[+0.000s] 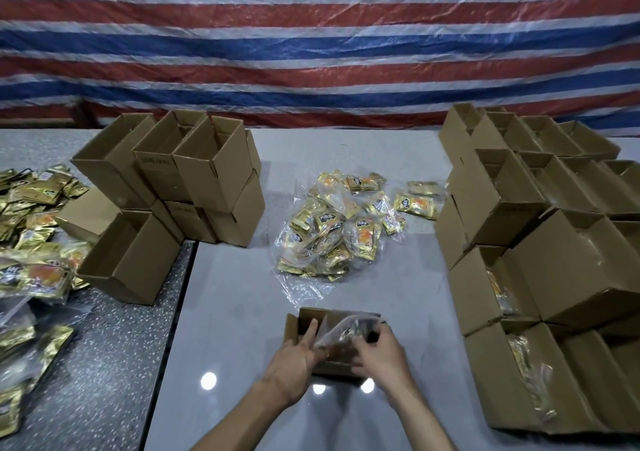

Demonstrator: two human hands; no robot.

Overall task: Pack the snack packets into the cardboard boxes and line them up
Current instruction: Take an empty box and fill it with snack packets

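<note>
Striped tarp (311, 52); speckled, perhaps stone, tabletop (114, 364)

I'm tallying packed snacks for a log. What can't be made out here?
Head view:
- the bag in the box: motion-blurred, packets uncountable.
- the right hand: blurred, grip unclear.
- the boxes on the right: cut off by the frame edge.
- the loose packets: print too small to read.

The boxes (214, 173) are brown cardboard, and the packets (332, 228) are gold with orange and black print. The tarp (311, 52) carries red, white and blue stripes; the worktop (242, 312) is pale grey, its left slab (114, 346) dark and speckled.
</note>
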